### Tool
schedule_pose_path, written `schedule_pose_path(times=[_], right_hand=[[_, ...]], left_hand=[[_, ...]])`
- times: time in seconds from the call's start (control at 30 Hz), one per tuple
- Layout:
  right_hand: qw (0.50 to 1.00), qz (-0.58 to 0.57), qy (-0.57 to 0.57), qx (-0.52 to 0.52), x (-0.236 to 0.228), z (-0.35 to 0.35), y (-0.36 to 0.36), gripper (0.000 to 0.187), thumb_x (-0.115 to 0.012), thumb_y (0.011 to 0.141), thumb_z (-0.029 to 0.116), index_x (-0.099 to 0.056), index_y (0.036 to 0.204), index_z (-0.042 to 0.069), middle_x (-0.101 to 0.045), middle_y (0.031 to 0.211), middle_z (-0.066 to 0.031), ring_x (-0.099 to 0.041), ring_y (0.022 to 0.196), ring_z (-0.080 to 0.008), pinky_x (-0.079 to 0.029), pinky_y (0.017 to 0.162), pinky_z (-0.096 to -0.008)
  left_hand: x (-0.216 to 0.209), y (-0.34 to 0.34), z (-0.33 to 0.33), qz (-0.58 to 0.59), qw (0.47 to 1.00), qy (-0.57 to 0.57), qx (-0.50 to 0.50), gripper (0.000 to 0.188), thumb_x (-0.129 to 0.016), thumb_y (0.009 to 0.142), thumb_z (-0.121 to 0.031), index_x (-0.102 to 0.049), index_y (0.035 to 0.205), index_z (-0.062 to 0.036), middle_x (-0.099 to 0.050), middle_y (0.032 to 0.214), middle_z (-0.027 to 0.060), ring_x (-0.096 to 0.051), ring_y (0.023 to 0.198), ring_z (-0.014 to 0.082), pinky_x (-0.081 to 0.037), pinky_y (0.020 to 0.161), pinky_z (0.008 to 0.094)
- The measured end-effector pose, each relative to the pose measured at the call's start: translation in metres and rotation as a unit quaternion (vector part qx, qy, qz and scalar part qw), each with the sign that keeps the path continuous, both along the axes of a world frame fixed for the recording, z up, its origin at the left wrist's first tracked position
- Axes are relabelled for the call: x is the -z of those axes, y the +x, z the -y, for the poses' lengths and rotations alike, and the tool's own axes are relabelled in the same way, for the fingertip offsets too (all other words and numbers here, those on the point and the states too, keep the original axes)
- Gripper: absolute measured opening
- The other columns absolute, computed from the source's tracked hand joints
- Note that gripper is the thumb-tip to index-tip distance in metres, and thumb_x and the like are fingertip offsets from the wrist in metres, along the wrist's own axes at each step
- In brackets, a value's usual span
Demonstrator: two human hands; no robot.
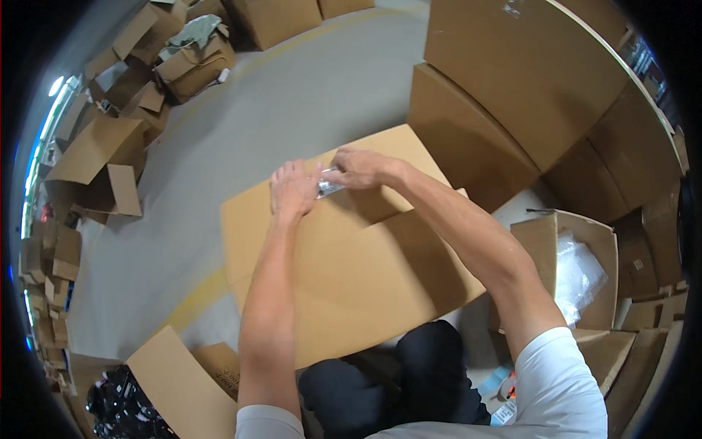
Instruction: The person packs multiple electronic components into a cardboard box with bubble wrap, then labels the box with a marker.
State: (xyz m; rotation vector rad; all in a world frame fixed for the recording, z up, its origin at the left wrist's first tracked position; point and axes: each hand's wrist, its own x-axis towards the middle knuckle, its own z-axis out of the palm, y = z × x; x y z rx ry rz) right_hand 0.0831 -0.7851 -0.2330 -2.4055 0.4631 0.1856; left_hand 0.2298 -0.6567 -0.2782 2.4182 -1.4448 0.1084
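A large closed cardboard box [336, 271] lies in front of my knees, its flaps meeting in a seam across the top. On its far part lies a small shiny clear plastic piece [330, 183] with dark marks; I cannot make out its exact kind. My left hand [294, 188] rests on the cardboard at the left of this piece, fingers laid forward and the thumb by its edge. Curled over from the right, my right hand [360, 168] has its fingers closed at the plastic's other end. Part of the piece is hidden beneath the hands.
Tall cardboard boxes [512, 80] stand at the far right. Beside my right arm, an open carton [534, 245] holds clear plastic bags [576, 274]. An open box with black wrapped goods [124, 406] sits at lower left. Several open cartons [102, 157] line the left side of the grey floor [292, 102].
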Motion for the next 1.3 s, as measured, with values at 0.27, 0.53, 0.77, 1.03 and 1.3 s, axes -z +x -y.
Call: schedule_pose_path(times=[0.27, 0.53, 0.77, 1.03, 1.3], right_hand=[[0.935, 0.167, -0.28, 0.138, 0.038, -0.09, -0.072, 0.081, -0.039, 0.101, 0.061, -0.039, 0.149, -0.005, -0.039, 0.156, -0.0234, -0.03, 0.149, -0.0368, -0.02, 0.123, -0.0517], [0.906, 0.287, -0.225, 0.216, 0.054, -0.145, -0.148, 0.077, -0.058, 0.093, 0.055, -0.051, 0.135, -0.009, -0.048, 0.144, -0.029, -0.038, 0.141, -0.0405, -0.026, 0.121, -0.049], [0.863, 0.414, 0.009, 0.289, 0.076, -0.263, -0.311, 0.038, -0.06, 0.1, 0.027, -0.063, 0.127, -0.001, -0.064, 0.132, -0.0162, -0.056, 0.129, -0.0315, -0.037, 0.115, -0.0449], [0.757, 0.04, 0.061, 0.65, 0.231, -0.457, -0.575, 0.03, -0.062, 0.091, 0.025, -0.069, 0.104, 0.0, -0.069, 0.099, -0.0236, -0.066, 0.094, -0.0414, -0.052, 0.084, -0.0486], [0.52, -0.018, 0.143, 0.842, 0.334, -0.451, -0.723, 0.054, -0.061, 0.094, 0.058, -0.068, 0.105, 0.006, -0.071, 0.098, -0.0128, -0.067, 0.1, -0.0251, -0.05, 0.088, -0.0386]], left_hand=[[-0.021, 0.007, -0.01, -0.118, 0.992, -0.007, 0.053, 0.062, -0.042, 0.104, -0.05, -0.054, 0.133, 0.003, -0.056, 0.134, 0.0241, -0.048, 0.129, 0.0386, -0.032, 0.113, 0.0483], [0.01, -0.062, -0.108, 0.027, 0.989, 0.132, 0.051, 0.071, -0.041, 0.106, -0.043, -0.029, 0.153, 0.0087, -0.025, 0.161, 0.0283, -0.021, 0.151, 0.0415, -0.014, 0.125, 0.0465], [0.039, -0.051, -0.137, 0.04, 0.989, 0.103, 0.103, 0.079, -0.03, 0.107, -0.053, -0.027, 0.153, 0.0106, -0.026, 0.16, 0.0303, -0.023, 0.15, 0.0429, -0.017, 0.124, 0.0467], [0.045, -0.059, -0.139, 0.026, 0.99, 0.096, 0.102, 0.083, -0.028, 0.107, -0.056, -0.025, 0.151, 0.0149, -0.024, 0.159, 0.0336, -0.02, 0.151, 0.0442, -0.015, 0.125, 0.0455], [0.031, -0.064, -0.16, -0.001, 0.99, 0.132, 0.05, 0.068, -0.043, 0.106, -0.044, -0.037, 0.149, 0.0082, -0.033, 0.157, 0.0302, -0.026, 0.149, 0.0421, -0.015, 0.124, 0.0484]])
